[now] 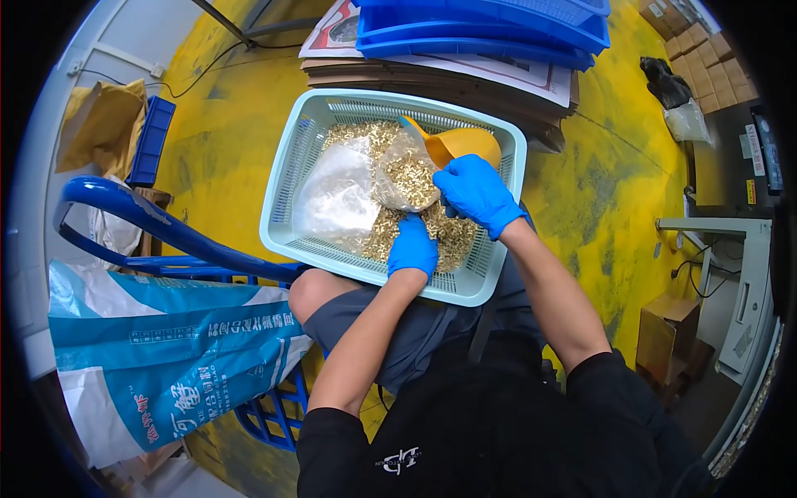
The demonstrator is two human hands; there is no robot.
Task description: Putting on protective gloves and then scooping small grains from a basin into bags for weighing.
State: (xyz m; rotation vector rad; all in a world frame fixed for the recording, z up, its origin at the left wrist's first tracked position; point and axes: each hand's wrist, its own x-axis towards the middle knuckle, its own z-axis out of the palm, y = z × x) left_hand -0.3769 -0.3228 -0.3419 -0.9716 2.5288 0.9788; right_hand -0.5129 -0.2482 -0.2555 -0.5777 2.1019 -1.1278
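A light teal plastic basket [267, 207] rests on my lap, with many small brass-coloured metal pieces [455, 241] loose inside. Above them a clear plastic bag [407, 183], partly filled with the same pieces, leans with its mouth upward. My left hand [413, 251], in a blue glove, is closed at the lower end of this bag; its fingertips are partly hidden. My gloved right hand [480, 196] pinches the bag's right side, fingers curled. Just beyond it lies a yellow scoop [477, 145] in the basket. Another clear plastic bag or sheet [336, 191] covers the basket's left part.
Blue plastic trays [481, 37] sit on stacked flat cardboard [440, 79] beyond the basket. At left are a blue metal trolley handle [166, 224] and a blue-white woven sack [174, 349]. An open cardboard box [668, 332] and a white metal frame [743, 290] stand at right.
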